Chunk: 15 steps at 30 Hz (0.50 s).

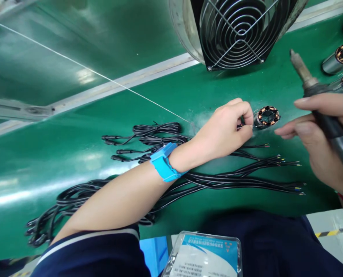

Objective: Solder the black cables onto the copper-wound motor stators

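Copper-wound, silver-sided ring stator (pixel 264 122), on a green tabletop (pixel 232 86), just right of the left hand's (pixel 227 125) fingertips; contact cannot be told. Left hand: thumb and forefinger pinching a small dark piece (pixel 242 122), mostly hidden. Right hand (pixel 324 157): wrapped around a black-handled, metal-tipped soldering iron (pixel 328 121). Clear plastic badge (pixel 208 254), blue-and-white card: inverted printed characters, too small to read surely.

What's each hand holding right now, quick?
Left hand: closed, pinching what looks like a dark wire beside the copper-wound ring.
Right hand: holding the soldering iron.
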Available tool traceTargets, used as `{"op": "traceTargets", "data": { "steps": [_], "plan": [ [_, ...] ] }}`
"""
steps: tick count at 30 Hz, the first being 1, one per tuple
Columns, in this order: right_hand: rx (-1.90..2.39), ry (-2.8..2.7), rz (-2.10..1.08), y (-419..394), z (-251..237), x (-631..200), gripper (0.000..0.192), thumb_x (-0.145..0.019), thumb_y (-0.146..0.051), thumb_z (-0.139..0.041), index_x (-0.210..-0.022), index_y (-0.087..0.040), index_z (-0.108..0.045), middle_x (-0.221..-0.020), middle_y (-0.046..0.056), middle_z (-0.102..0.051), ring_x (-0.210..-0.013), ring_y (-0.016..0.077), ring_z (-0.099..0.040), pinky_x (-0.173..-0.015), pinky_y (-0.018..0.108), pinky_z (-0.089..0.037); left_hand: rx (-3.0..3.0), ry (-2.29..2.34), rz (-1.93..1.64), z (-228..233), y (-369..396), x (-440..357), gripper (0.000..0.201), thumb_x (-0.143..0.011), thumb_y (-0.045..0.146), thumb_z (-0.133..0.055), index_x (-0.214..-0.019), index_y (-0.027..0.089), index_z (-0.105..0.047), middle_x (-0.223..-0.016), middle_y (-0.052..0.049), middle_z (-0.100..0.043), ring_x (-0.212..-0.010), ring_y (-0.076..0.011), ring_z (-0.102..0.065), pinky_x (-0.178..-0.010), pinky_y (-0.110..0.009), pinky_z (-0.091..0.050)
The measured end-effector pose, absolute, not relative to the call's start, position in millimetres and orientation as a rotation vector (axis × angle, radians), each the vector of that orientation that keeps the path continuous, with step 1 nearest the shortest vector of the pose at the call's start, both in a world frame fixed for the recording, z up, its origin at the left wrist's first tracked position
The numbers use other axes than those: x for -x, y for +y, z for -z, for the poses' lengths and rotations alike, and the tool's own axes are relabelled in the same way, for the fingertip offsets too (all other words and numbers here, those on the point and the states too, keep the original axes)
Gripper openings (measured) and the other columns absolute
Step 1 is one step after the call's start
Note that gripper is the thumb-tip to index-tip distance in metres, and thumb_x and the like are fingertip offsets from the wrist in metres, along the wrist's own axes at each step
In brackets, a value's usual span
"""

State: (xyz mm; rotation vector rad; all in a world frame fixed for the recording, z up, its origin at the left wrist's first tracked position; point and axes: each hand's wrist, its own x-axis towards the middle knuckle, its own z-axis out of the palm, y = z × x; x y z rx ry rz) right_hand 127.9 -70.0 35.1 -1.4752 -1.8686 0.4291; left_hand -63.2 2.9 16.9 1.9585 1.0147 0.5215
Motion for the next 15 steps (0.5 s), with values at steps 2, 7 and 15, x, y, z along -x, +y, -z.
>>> {"op": "traceTargets", "data": {
  "steps": [2, 7, 15],
  "plan": [
    [1.429, -1.987, -0.453, -64.6, -32.3, -128.7, 0.039, -0.091, -0.025, -0.058, -0.128, -0.032, -0.053, -0.105, 0.0, -0.068, -0.093, 0.0176, -0.068, -0.083, 0.036, -0.058, -1.956, 1.015, -0.52, -17.6, 2.9, 62.9, 0.016, -0.073, 0.001, -0.05, -0.067, 0.016, -0.05, -0.074, 0.0, -0.052, -0.068, -0.0097, -0.049, -0.065, -0.025, -0.042],
    [1.326, -2.147, -0.426, -49.4, -29.3, -123.9, 0.045, -0.087, -0.022, -0.056, -0.13, -0.028, -0.043, -0.103, 0.004, -0.062, -0.094, 0.0228, -0.062, -0.081, 0.044, -0.055, -1.964, 1.01, -0.528, -18.0, 2.3, 62.9, 0.016, -0.072, 0.0, -0.05, -0.068, 0.016, -0.049, -0.075, 0.0, -0.052, -0.069, -0.0106, -0.05, -0.066, -0.026, -0.043],
    [1.307, -2.174, -0.369, -40.4, -10.9, -117.0, 0.045, -0.081, -0.017, -0.054, -0.123, -0.029, -0.044, -0.093, 0.003, -0.062, -0.089, 0.0273, -0.061, -0.075, 0.047, -0.051, -1.95, 1.003, -0.546, -16.3, 1.9, 63.6, 0.016, -0.071, 0.001, -0.05, -0.069, 0.016, -0.051, -0.078, -0.001, -0.055, -0.069, -0.0107, -0.051, -0.067, -0.027, -0.044]
  ]
}}
